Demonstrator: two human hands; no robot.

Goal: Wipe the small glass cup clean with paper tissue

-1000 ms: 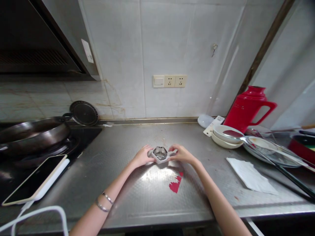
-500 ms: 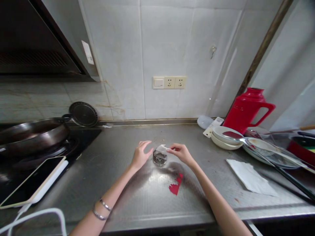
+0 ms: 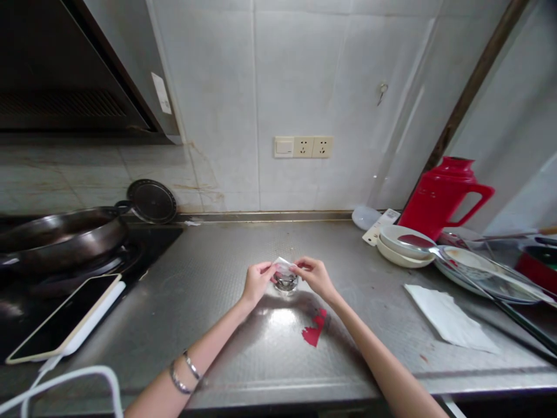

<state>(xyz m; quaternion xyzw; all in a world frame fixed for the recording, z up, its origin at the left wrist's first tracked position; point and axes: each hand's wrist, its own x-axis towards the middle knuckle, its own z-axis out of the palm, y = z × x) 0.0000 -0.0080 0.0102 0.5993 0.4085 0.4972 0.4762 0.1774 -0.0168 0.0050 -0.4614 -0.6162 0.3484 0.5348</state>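
A small white piece, thin like tissue or film (image 3: 284, 265), is pinched at its left edge by my left hand (image 3: 259, 281) and at its right edge by my right hand (image 3: 316, 278). It hangs over a small round glass dish (image 3: 286, 283) on the steel counter and hides part of its top. What lies inside the dish is too small to tell. Nearer to me, a torn red scrap (image 3: 314, 328) lies on the counter. Two silver bangles circle my left forearm.
At the left are a pan (image 3: 65, 235) on the black stove and a phone (image 3: 65, 319) with a white cable. To the right stand a red jug (image 3: 439, 197), stacked white bowls (image 3: 404, 247), plates with utensils, and a folded white tissue (image 3: 450, 319).
My left hand has moved right and closed on the white piece's left edge. The piece, earlier held by my right hand alone, is now between both hands. The view has shifted slightly.
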